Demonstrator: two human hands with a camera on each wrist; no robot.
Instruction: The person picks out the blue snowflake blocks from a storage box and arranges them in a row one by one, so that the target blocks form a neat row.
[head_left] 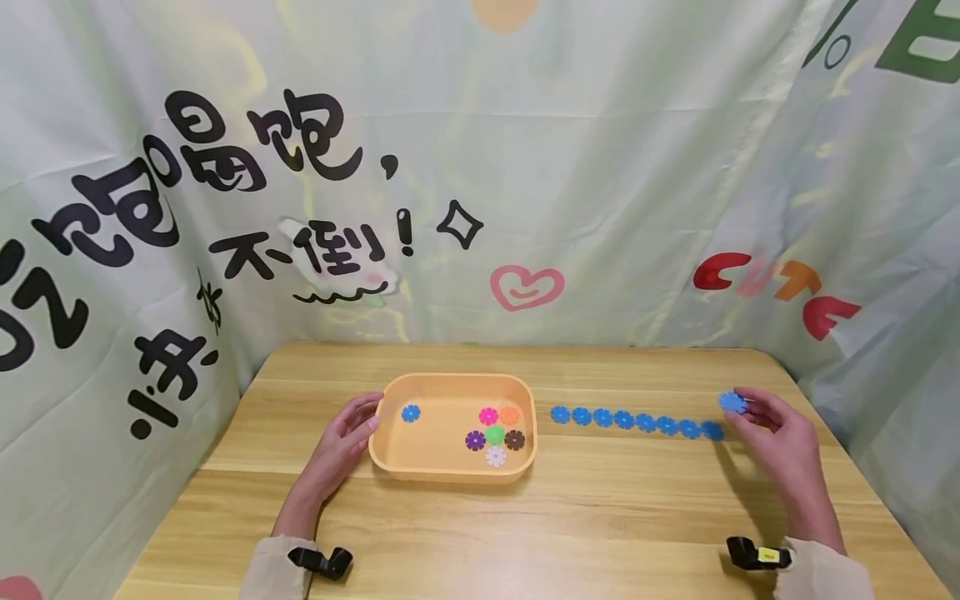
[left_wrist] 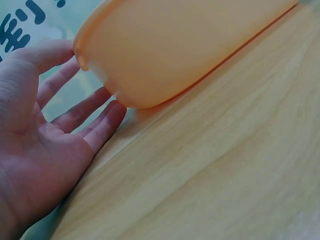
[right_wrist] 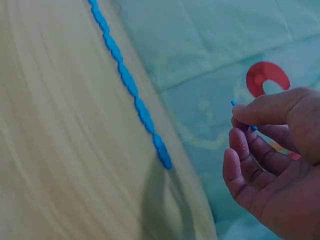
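Note:
My left hand [head_left: 342,435] rests at the left end of an orange plastic tray [head_left: 450,476]. In the left wrist view its thumb touches the tray's rim, and the loosely extended fingers [left_wrist: 82,111] lie against the outer wall. My right hand [head_left: 783,437] pinches a blue snowflake disc [head_left: 732,402] between thumb and fingers, above the table's right side. The right wrist view shows this disc [right_wrist: 233,103] edge-on, mostly hidden by the fingers. Just left of that hand ends a row of several blue snowflake discs [head_left: 624,420], lying flat and close together.
Inside the tray, a single blue disc [head_left: 411,413] lies at the left. Pink [head_left: 489,416], orange [head_left: 509,415], purple [head_left: 476,440], green [head_left: 494,435], brown [head_left: 514,439] and white [head_left: 496,456] discs cluster at its right. A printed curtain [head_left: 600,208] hangs behind the wooden table [head_left: 465,542].

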